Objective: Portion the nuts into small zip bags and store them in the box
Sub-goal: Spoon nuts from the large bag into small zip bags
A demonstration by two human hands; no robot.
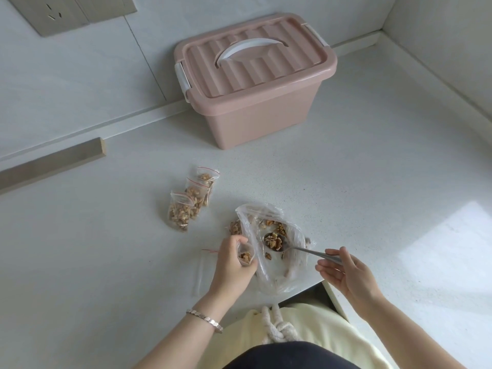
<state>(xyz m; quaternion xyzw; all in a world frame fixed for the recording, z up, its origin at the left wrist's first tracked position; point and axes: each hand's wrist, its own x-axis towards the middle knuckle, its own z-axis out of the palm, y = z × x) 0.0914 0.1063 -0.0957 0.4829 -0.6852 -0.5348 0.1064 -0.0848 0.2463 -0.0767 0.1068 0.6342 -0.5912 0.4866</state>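
My left hand [231, 262] grips a small zip bag [245, 256] with its mouth held open and some walnut pieces inside. My right hand [346, 272] pinches the handle of a metal spoon [300, 250], whose bowl carries a heap of walnuts over the big clear plastic bag [269, 251] of nuts. Three filled small zip bags [190, 202] lie in a row to the left of the big bag. The pink storage box [255, 83] stands at the back with its lid closed and white handle flat.
Flat unfilled zip bags [203, 270] lie just left of my left hand. The white counter's front edge [300, 294] runs right below the big bag. A wooden strip [53, 163] lies along the back wall at the left, and a side wall stands at the right.
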